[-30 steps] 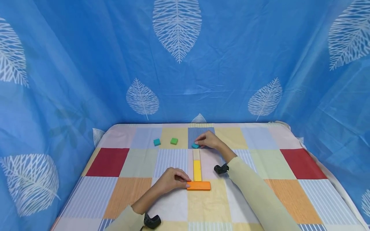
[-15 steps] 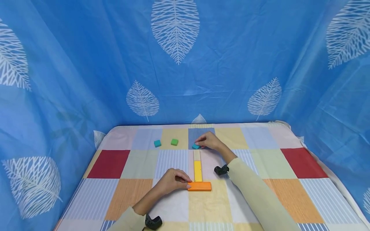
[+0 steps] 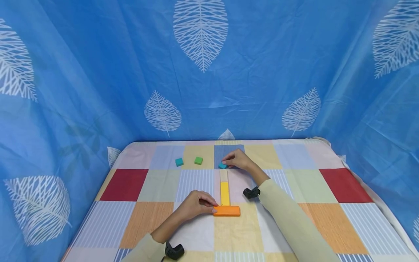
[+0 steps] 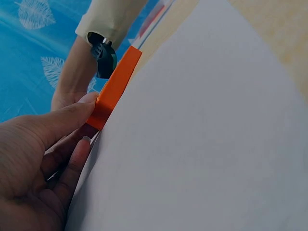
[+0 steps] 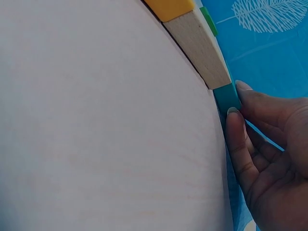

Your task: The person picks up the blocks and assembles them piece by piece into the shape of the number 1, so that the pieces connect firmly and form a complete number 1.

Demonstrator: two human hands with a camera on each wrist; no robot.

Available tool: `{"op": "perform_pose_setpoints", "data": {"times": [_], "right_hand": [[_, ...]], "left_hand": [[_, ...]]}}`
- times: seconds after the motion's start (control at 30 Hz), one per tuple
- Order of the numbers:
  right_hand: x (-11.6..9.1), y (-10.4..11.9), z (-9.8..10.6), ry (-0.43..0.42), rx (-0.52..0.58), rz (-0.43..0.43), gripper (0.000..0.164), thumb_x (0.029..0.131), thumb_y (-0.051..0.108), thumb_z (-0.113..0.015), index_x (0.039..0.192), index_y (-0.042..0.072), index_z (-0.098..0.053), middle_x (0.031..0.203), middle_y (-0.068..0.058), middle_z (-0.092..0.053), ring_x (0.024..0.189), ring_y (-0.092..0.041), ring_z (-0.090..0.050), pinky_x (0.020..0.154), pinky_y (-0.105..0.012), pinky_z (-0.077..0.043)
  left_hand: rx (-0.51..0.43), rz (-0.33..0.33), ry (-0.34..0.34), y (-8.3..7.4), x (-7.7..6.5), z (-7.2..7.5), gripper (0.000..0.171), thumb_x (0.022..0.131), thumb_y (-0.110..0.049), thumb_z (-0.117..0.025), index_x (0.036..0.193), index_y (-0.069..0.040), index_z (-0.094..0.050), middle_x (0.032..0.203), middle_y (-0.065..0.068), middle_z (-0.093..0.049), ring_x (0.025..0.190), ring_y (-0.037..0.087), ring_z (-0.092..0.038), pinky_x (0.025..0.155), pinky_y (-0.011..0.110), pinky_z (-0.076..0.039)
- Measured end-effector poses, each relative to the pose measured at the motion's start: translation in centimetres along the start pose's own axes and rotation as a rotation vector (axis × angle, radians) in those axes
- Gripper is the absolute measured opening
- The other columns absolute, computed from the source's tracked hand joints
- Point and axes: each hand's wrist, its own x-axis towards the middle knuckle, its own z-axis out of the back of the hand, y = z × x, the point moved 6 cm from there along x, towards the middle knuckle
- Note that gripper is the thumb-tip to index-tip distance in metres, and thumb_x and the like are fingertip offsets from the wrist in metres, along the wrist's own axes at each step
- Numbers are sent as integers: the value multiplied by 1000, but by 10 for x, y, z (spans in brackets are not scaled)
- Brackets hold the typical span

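An orange rectangular block (image 3: 229, 211) lies crosswise on the patchwork cloth, its left end pinched between the thumb and fingers of my left hand (image 3: 194, 206). From its far side a yellow block (image 3: 224, 193) runs straight away from me, with a plain wood block (image 3: 224, 176) in line behind it. At the far end of this row my right hand (image 3: 239, 159) pinches a small teal block (image 3: 222, 166). The right wrist view shows that teal block (image 5: 226, 97) right at the end of the wood block (image 5: 199, 48).
A second teal block (image 3: 179, 162) and a green block (image 3: 198, 160) lie apart at the back, left of the row. The patchwork cloth (image 3: 157, 185) covers the table. Blue leaf-print curtains (image 3: 248, 72) hang around its back and sides.
Both hands keep their grips, and the blocks stay where they were on the cloth. Only the head view has shifted slightly.
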Motion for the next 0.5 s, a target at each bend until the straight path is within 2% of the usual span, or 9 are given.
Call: {"op": "perform_pose_setpoints", "data": {"times": [0.23, 0.37, 0.5], "right_hand": [[1, -4, 2, -16, -12, 4, 21, 95, 15, -74, 107, -1, -77, 97, -11, -76, 79, -16, -71, 73, -30, -60], [1, -6, 1, -13, 6, -9, 21, 94, 15, -74, 108, 0, -78, 99, -11, -76, 82, -17, -71, 75, -31, -60], [1, -7, 0, -6, 21, -9, 21, 95, 15, -74, 109, -1, -77, 100, -11, -76, 86, -18, -72, 76, -31, -60]], "left_hand": [[-2, 19, 0, 0, 1, -1, 14, 81, -8, -86, 94, -10, -82, 95, 3, -76, 81, 9, -67, 72, 22, -57], [24, 18, -5, -2, 1, -2, 14, 81, -4, -85, 95, -7, -82, 95, 5, -76, 81, 9, -68, 72, 21, -56], [40, 15, -12, -8, -1, -2, 14, 81, 2, -83, 94, -1, -80, 95, 11, -76, 81, 16, -69, 72, 21, -57]]}}
